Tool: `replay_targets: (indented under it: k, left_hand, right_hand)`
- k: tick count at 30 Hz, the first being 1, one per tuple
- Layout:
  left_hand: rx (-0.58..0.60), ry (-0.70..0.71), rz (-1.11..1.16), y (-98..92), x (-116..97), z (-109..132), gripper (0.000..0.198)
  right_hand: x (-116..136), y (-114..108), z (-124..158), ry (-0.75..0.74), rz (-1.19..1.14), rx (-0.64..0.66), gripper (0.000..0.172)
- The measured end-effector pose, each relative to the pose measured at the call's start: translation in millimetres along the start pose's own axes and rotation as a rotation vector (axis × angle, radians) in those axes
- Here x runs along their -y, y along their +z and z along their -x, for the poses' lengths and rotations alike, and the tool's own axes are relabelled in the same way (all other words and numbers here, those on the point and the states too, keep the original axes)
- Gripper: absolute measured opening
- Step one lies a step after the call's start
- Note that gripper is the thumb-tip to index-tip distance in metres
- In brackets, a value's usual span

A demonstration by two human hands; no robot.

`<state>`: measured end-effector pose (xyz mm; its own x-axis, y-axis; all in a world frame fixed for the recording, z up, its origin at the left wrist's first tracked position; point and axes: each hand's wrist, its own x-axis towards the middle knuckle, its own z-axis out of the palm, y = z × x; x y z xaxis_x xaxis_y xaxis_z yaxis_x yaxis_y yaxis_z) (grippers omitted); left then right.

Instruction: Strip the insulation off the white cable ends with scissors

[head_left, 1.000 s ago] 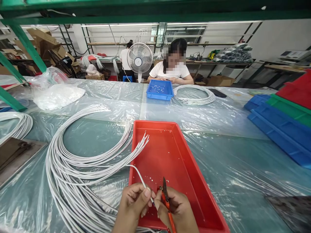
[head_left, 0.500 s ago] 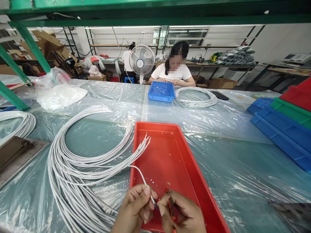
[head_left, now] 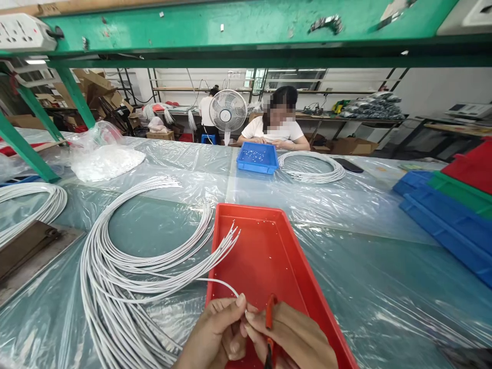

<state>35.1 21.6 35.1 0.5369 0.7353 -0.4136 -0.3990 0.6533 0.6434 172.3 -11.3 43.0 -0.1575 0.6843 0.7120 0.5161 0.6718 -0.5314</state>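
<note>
Place: a workshop, apparently one handling cable in quantity
Tabletop (head_left: 369, 287): long and broad, under clear plastic sheeting (head_left: 184, 154)
White cables (head_left: 115, 318): many alike, lying in big looped bundles, several batches across the tabletop
Red tray (head_left: 265, 271): shallow plastic, dotted with tiny pale scraps (head_left: 272, 222)
Blue tray (head_left: 257, 168): on the far side, speckled likewise
Stacked bins (head_left: 453, 210): blue, green and red, at the right
Green frame (head_left: 246, 31): spanning overhead, a power strip (head_left: 23, 32) at its left end
Co-worker (head_left: 277, 134): seated opposite, head bent, behind the blue tray
Background: pedestal fan (head_left: 228, 110), cardboard boxes (head_left: 92, 84), wall shelving (head_left: 184, 88), a second person (head_left: 206, 108)
</note>
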Motion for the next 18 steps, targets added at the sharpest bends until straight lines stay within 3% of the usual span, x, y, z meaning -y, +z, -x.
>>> replay_targets:
  k: [2,4,6,8,10,13,15,18]
  left_hand:
    - [-0.038,0.102,-0.26,-0.2,-3.7,2.0,0.04]
    - [-0.136,0.332,-0.564,-0.7,-7.8,5.1,0.038]
    - [-0.245,0.607,-0.78,0.1,-11.5,8.5,0.021]
    - [-0.262,0.776,-0.897,2.4,-14.2,10.6,0.014]
    - [-0.155,0.75,-0.987,5.0,-16.2,10.3,0.017]
    - [-0.064,0.564,-0.973,6.8,-19.7,6.6,0.021]
    - [-0.093,0.479,-0.84,5.7,-23.1,3.7,0.025]
    - [-0.08,0.391,-0.655,1.8,-28.0,1.0,0.026]
  right_hand:
    - [-0.2,-2.4,-4.9,0.037,0.0,-0.05,0.033]
    - [0.7,-2.4,-8.8,0.162,-0.01,-0.097,0.019]
    - [1.4,-0.8,-11.6,0.331,-0.04,-0.126,0.007]
    - [0.6,1.3,-13.5,0.48,-0.114,-0.114,0.005]
    - [-1.9,3.0,-14.4,0.598,-0.226,-0.072,0.011]
    - [-8.4,2.8,-13.1,0.68,-0.367,-0.021,0.011]
    - [-13.5,0.9,-10.2,0.645,-0.336,-0.055,0.011]
    - [-20.5,-2.8,-3.8,0.484,-0.067,-0.088,0.009]
